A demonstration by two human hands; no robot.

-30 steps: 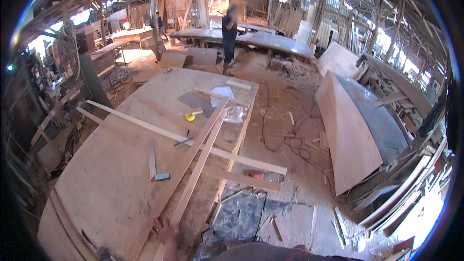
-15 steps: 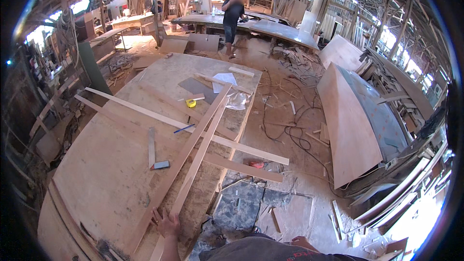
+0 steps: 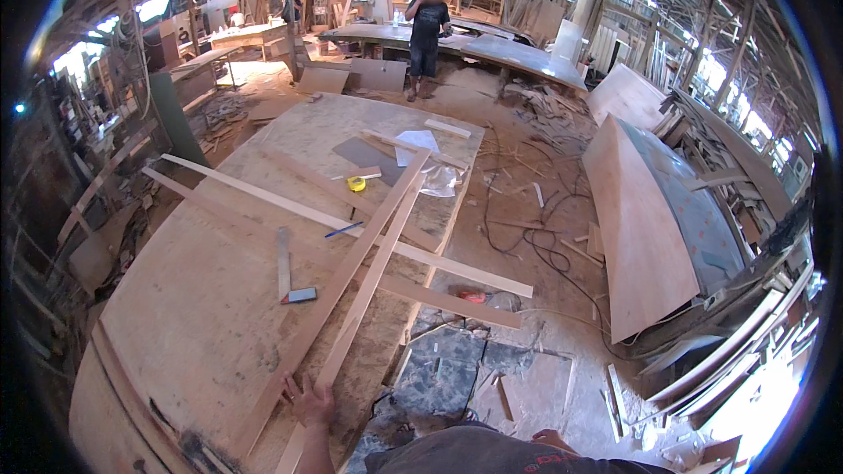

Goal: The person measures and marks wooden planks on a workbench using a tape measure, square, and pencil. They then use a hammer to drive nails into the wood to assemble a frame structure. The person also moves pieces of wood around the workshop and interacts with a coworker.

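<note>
My left hand (image 3: 312, 402) lies with spread fingers on the near ends of two long wooden strips, its fingertips on the wider strip (image 3: 338, 285) and its palm by the narrower strip (image 3: 373, 278). Both strips cross over a pale strip (image 3: 465, 272) and a browner strip (image 3: 452, 302), whose ends overhang the right table edge. A try square (image 3: 285, 272) and a blue pencil (image 3: 343, 229) lie left of the crossing, and a yellow tape measure (image 3: 356, 184) farther back. My right hand (image 3: 550, 439) is partly seen beside my body, its fingers mostly hidden.
The large wooden table (image 3: 202, 298) also bears white paper (image 3: 416, 147) and a clear plastic bag (image 3: 439, 181). Cables (image 3: 553, 250) and offcuts litter the floor to the right, near a large curved panel (image 3: 637, 237). Another person (image 3: 428, 31) stands beyond the far end.
The view has shifted slightly. The person at the back has changed stance, legs now closer together. My left hand remains on the strips, and the strips keep their places.
</note>
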